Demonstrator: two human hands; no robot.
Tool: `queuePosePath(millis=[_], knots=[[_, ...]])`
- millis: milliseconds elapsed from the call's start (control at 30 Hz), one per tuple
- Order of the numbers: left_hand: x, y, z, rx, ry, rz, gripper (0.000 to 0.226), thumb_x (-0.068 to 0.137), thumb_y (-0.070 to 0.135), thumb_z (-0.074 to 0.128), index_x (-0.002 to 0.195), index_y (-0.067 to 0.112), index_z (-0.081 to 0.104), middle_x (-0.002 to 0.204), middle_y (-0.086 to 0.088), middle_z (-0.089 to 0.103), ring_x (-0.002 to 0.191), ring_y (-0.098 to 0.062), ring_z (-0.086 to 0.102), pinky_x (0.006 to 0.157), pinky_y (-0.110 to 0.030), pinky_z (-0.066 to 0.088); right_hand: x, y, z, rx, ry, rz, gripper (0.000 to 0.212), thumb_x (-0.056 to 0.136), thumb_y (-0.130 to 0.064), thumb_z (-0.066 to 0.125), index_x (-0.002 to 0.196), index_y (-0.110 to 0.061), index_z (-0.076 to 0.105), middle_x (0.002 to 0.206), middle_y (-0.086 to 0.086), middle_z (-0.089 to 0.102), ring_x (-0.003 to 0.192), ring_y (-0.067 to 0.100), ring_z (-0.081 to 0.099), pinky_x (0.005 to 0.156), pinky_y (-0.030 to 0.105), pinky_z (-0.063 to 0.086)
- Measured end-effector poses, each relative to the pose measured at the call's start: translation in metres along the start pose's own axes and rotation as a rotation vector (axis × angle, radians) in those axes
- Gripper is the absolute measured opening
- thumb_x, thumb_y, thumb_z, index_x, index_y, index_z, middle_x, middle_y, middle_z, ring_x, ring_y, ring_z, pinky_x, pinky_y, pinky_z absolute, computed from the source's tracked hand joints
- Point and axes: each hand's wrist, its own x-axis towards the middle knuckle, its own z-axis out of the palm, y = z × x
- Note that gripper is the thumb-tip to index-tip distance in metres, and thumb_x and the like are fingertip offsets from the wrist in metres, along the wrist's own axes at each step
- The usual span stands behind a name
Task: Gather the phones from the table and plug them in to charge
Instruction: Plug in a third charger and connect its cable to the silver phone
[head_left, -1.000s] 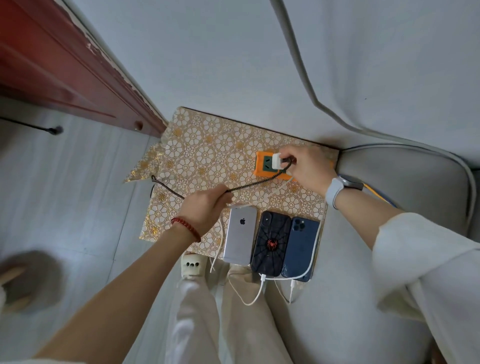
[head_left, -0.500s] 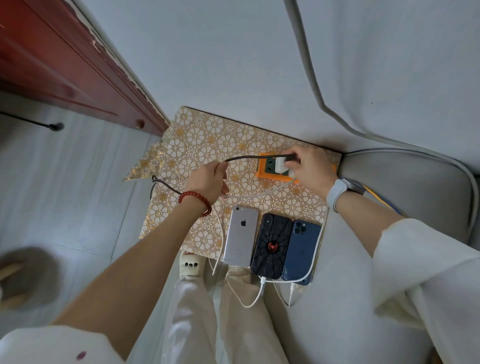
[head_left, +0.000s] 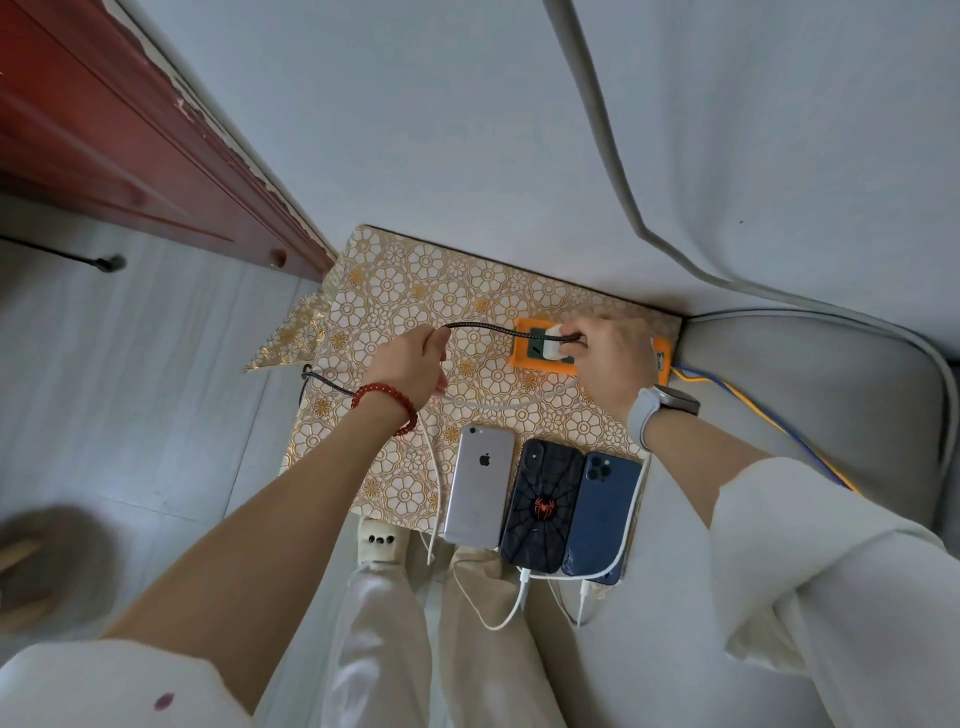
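My left hand moved farther, gripping black cable taut; right hand pinches its plug at white adapter; silver phone uncharged

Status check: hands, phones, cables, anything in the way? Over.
Left hand holds black cable. Right hand on white charger at orange power strip. Three phones lined up. Nothing blocking.

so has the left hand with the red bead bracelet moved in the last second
Yes. The left hand has moved up the gold floral tablecloth, from beside the silver phone toward the orange power strip's level, gripping the black braided cable.
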Motion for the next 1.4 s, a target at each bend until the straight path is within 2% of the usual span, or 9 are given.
queuePosePath(millis=[200,333,500,700,800,967,1100,1267,1400], knots=[[0.005,0.003,0.002,0.013,-0.004,0.002,0.036,0.094,0.038,0.031,0.065,0.023,0.045,0.059,-0.002,0.065,0.062,-0.019,0.067,0.064,-0.032,0.052,0.001,-0.005,0.003,-0.141,0.006,-0.030,0.020,0.085,-0.014,0.055,0.101,-0.015,0.066,0.102,0.009,0.071,0.097,0.027,0.058,0.087,0.038,0.026],[0.006,0.003,0.001,0.059,0.040,0.007,0.036,0.095,0.036,0.030,0.068,0.020,0.047,0.058,0.000,0.062,0.066,-0.024,0.066,0.055,-0.027,0.047,0.003,-0.014,0.004,-0.249,-0.003,-0.062,0.017,0.084,-0.009,0.053,0.094,-0.016,0.065,0.082,0.006,0.072,0.076,0.026,0.061,0.083,0.038,0.029],[-0.001,-0.004,-0.002,0.114,0.050,0.041,0.036,0.094,0.036,0.033,0.075,0.014,0.053,0.075,-0.007,0.066,0.067,-0.024,0.062,0.060,-0.032,0.048,-0.001,-0.011,0.007,-0.212,0.019,-0.048,0.020,0.084,-0.007,0.053,0.098,-0.017,0.064,0.081,0.006,0.072,0.076,0.026,0.062,0.082,0.036,0.025],[-0.026,-0.034,-0.014,0.320,0.123,0.096,0.023,0.088,0.040,0.048,0.079,0.019,0.049,0.067,0.002,0.056,0.066,-0.023,0.056,0.056,-0.026,0.042,-0.006,-0.016,-0.004,-0.152,-0.039,-0.030,0.023,0.084,-0.011,0.056,0.105,-0.015,0.062,0.103,0.009,0.067,0.106,0.027,0.054,0.094,0.041,0.029],[-0.048,-0.058,-0.020,0.280,0.100,0.085,0.015,0.086,0.030,0.056,0.082,0.016,0.056,0.077,-0.003,0.065,0.076,-0.023,0.061,0.068,-0.031,0.050,-0.021,-0.031,-0.010,-0.068,-0.113,-0.007,0.040,0.085,-0.005,0.050,0.125,-0.008,0.047,0.123,0.014,0.055,0.123,0.032,0.042,0.104,0.050,0.031],[-0.079,-0.096,-0.037,0.440,0.094,0.174,0.014,0.083,0.022,0.058,0.087,0.010,0.063,0.089,-0.008,0.069,0.089,-0.026,0.061,0.086,-0.037,0.046,-0.080,-0.071,-0.011,0.231,0.137,-0.039,0.043,0.090,-0.004,0.042,0.133,-0.002,0.037,0.142,0.018,0.039,0.136,0.030,0.029,0.113,0.047,0.027],[-0.091,-0.126,-0.057,0.593,0.041,0.144,0.016,0.084,0.020,0.055,0.095,0.011,0.060,0.097,-0.008,0.067,0.096,-0.028,0.058,0.091,-0.039,0.042,-0.136,-0.099,0.005,0.476,0.245,-0.051,0.037,0.089,0.002,0.043,0.126,0.001,0.044,0.135,0.020,0.045,0.130,0.030,0.039,0.110,0.036,0.033],[-0.117,-0.166,-0.087,0.593,-0.027,0.010,0.012,0.086,0.022,0.049,0.086,0.012,0.056,0.091,-0.010,0.064,0.088,-0.031,0.058,0.073,-0.035,0.044,-0.197,-0.116,0.042,0.602,0.005,0.128,0.030,0.093,-0.005,0.039,0.121,-0.008,0.050,0.123,0.011,0.056,0.115,0.022,0.053,0.091,0.023,0.039],[-0.158,-0.192,-0.106,0.405,-0.087,-0.167,0.011,0.085,0.024,0.053,0.081,0.013,0.054,0.085,-0.011,0.062,0.079,-0.028,0.053,0.068,-0.030,0.040,-0.234,-0.129,0.065,0.599,-0.103,0.208,0.029,0.091,-0.004,0.038,0.113,-0.007,0.057,0.113,0.012,0.064,0.106,0.026,0.059,0.093,0.036,0.047]])
